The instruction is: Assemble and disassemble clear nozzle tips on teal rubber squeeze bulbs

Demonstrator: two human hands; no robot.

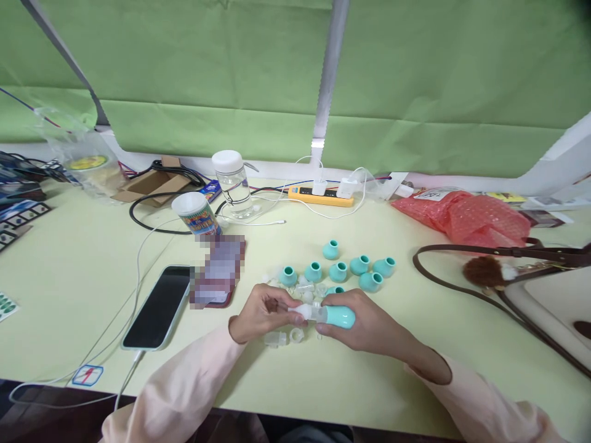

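Note:
My right hand (pixel 364 323) is closed round a turquoise squeeze bulb (pixel 340 316) with a clear plastic collar (pixel 318 314) at its neck. At the collar's other end, the fingers of my left hand (pixel 272 312) pinch a whitish soft nozzle (pixel 303 312). Nozzle and collar meet in a line between my hands; I cannot tell how firmly they are joined. Just beyond my hands stand several turquoise bulbs (pixel 338 272) with their mouths up. Small clear plastic pieces (pixel 305 288) lie among them. Nearer to me are a clear ring (pixel 296 335) and a clear connector (pixel 276 339).
Two phones lie on the left, one black-screened (pixel 159 307) and one red-edged (pixel 221 271). Behind them stand a paper cup (pixel 196 214) and a clear bottle (pixel 234 184). A yellow power strip (pixel 321 196), red bubble wrap (pixel 462 218) and a bag (pixel 549 295) lie beyond and right.

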